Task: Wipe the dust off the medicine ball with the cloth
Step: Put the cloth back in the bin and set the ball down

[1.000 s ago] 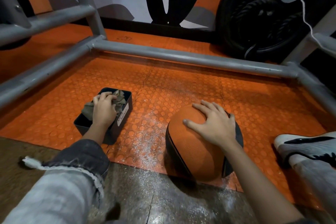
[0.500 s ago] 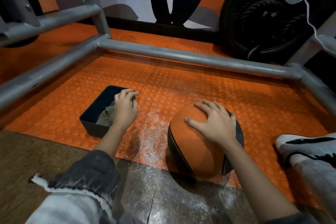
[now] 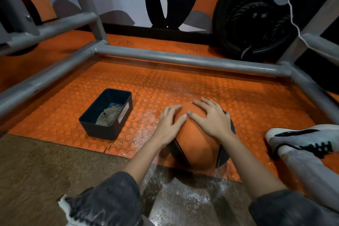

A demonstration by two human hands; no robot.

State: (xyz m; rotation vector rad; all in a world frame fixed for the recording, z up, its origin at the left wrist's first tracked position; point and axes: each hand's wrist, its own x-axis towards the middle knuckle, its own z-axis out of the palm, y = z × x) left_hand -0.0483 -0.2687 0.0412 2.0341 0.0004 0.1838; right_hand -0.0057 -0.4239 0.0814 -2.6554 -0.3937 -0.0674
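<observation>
The orange and black medicine ball (image 3: 198, 145) sits on the studded orange floor mat (image 3: 183, 82), near its front edge. My left hand (image 3: 169, 122) lies flat on the ball's upper left side with fingers spread. My right hand (image 3: 211, 117) rests open on the ball's top right. The grey-brown cloth (image 3: 108, 115) lies crumpled inside a black bin (image 3: 105, 128) to the left of the ball, and neither hand touches it.
White dust (image 3: 145, 130) is scattered on the mat and the concrete by the ball. Grey metal rack bars (image 3: 183, 59) frame the mat at the back and both sides. A black tyre (image 3: 256, 16) leans at the back right. A white shoe (image 3: 300, 137) is at right.
My left hand left the cloth in the black bin and moved right onto the ball. My right hand stayed on top of the ball.
</observation>
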